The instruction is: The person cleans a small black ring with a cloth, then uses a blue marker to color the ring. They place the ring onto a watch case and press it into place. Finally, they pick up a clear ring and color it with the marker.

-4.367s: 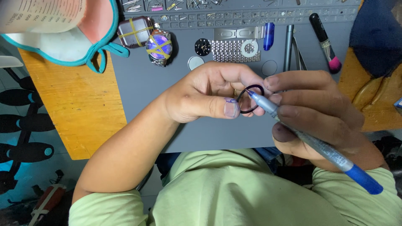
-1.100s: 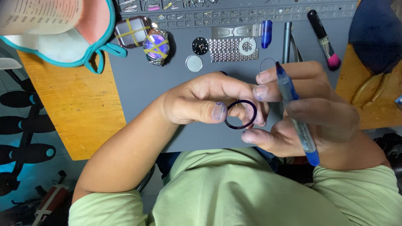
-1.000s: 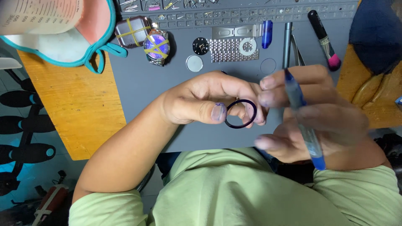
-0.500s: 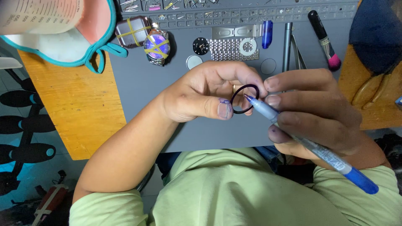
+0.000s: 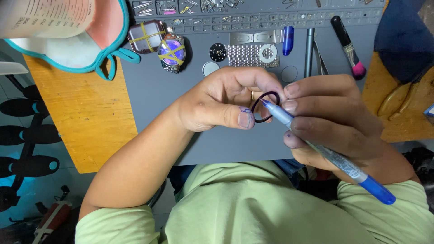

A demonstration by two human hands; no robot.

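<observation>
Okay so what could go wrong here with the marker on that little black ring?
The left hand pinches the thin black ring only at its edge, so pressure from the blue marker in the right hand may flick it loose. Ink already stains the left thumb and may smear further.

Orange wooden bench (image 5: 97,117) under grey mat (image 5: 153,97) — perhaps teal floor (image 5: 18,190) beyond.

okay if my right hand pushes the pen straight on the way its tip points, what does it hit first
Most likely the dark ring in your left hand. In your right hand, the pen has its tip at the ring's rim already.
</observation>
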